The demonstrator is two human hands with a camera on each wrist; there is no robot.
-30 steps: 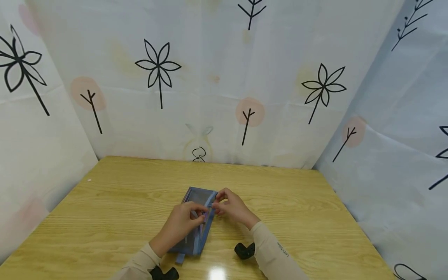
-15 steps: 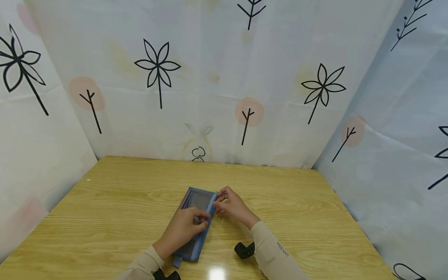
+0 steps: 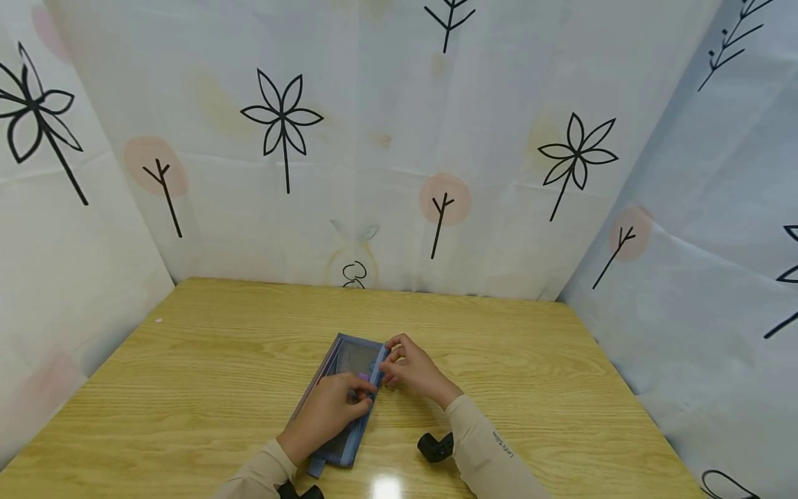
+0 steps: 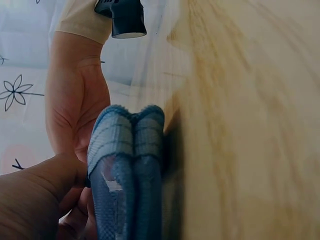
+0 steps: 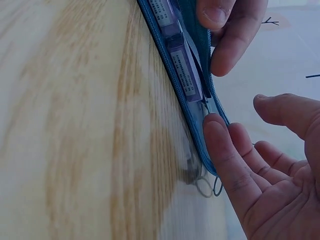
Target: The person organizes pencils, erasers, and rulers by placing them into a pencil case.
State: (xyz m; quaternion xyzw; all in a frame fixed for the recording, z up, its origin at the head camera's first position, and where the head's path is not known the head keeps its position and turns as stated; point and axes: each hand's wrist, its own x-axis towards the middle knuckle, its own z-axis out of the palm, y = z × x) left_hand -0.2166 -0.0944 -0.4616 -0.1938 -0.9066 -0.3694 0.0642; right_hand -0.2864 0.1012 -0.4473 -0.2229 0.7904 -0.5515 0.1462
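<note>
A blue mesh zip pouch (image 3: 358, 355) lies slanted on the table, its zipper edge facing right. My left hand (image 3: 330, 409) reaches over it and pinches that edge; in the left wrist view its thumb (image 4: 65, 172) presses against the mesh side. The right hand (image 3: 416, 373) holds the pouch's far corner between fingertips, one digit standing apart in the right wrist view. Through the parted opening there, purple boxes (image 5: 185, 72) with barcode labels show inside. A small blue tab (image 3: 316, 466) sticks out at the near end. My left palm hides the pouch's middle.
The wood-grain table (image 3: 511, 388) carries a tiny pale scrap (image 3: 158, 320) at far left. Patterned cloth walls (image 3: 374, 138) stand behind and on both sides. Black devices (image 3: 435, 448) are worn at both wrists.
My left hand has slid slightly toward the near end along the zipper edge. The pouch's near end has swung a little left. A purple patch shows by the left fingertips. The right hand stays nearly still.
</note>
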